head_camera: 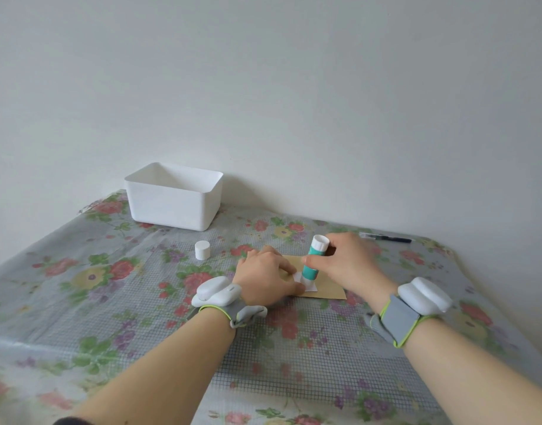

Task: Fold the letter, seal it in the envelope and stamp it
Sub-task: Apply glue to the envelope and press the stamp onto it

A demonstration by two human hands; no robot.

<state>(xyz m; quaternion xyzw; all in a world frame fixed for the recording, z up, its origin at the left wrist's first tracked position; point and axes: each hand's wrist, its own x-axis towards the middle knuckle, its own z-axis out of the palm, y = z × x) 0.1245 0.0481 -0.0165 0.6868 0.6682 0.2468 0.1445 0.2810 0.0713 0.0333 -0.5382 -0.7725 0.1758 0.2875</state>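
A brown envelope lies flat on the flowered tablecloth in the middle of the table. On it sits a small white stamp. My right hand grips a teal and white glue stick, held upright with its lower end pressed on the stamp. My left hand rests on the envelope's left part, its fingertips holding the stamp's left edge down. The letter is not in sight.
The glue stick's white cap stands on the cloth left of my hands. A white plastic bin sits at the back left against the wall. A dark pen lies at the back right. White devices are strapped on both wrists.
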